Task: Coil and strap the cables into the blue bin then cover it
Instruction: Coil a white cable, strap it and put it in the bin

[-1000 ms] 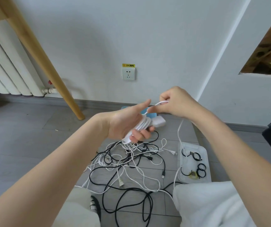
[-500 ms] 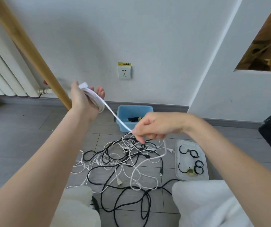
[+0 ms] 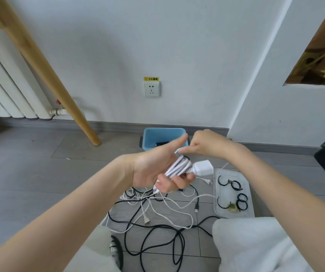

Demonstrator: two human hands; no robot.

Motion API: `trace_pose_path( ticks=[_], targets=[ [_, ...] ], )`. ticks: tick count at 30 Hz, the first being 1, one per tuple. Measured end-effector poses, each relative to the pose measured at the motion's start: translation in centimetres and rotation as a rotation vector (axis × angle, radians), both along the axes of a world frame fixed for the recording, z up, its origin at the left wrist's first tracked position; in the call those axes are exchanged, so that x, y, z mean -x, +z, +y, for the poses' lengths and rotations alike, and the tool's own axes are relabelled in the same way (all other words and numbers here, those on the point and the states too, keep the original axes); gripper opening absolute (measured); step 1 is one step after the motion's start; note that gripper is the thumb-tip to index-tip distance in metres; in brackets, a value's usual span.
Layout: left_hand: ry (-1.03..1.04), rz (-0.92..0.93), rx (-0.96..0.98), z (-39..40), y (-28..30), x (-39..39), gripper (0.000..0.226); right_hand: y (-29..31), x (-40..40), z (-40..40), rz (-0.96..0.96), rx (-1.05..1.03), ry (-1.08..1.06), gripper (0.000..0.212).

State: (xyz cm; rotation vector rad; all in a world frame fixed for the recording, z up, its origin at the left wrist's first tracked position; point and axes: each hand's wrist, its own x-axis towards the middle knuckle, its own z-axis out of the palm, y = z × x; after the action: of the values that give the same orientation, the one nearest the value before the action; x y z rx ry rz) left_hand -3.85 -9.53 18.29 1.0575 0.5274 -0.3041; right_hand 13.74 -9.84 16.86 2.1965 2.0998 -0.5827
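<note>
Several loose black and white cables sprawl on the floor at lower centre; behind them the blue bin waits uncovered. Left hand clamps a white coil, its blocky adapter protruding, while right hand pinches the smooth free end to wrap another loop.

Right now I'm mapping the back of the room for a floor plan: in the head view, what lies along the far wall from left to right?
White ribbed radiator → slanted light wooden leg → white wall socket with a yellow label → blue plastic bin on the floor → opening with wooden clutter.
</note>
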Motion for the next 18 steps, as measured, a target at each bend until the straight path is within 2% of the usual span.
trace_pose_path(
  ticks=[5, 8, 11, 15, 18],
  targets=[
    [0.164, -0.050, 0.008, 0.9, -0.3, 0.9, 0.068, 1.5, -1.7, -0.3, 0.071, -0.323, -0.148, 0.064],
    [0.373, -0.106, 0.044, 1.4, -1.0, 0.5, 0.067, 2.5, -1.4, -0.5, 0.109, -0.505, -0.197, 0.064],
    [0.623, -0.095, 0.072, 2.1, -1.7, 0.4, 0.065, 3.5, -0.8, -0.7, 0.186, -0.631, -0.156, 0.063],
    [1.023, -0.043, 0.054, 3.9, -1.8, 1.4, 0.064, 4.2, -0.3, -1.4, 0.419, -0.607, -0.019, 0.056],
    [1.336, -0.164, 0.145, 5.4, -0.8, 2.5, 0.058, 3.7, 1.0, -1.8, 0.565, -0.465, 0.104, 0.048]
  ],
)
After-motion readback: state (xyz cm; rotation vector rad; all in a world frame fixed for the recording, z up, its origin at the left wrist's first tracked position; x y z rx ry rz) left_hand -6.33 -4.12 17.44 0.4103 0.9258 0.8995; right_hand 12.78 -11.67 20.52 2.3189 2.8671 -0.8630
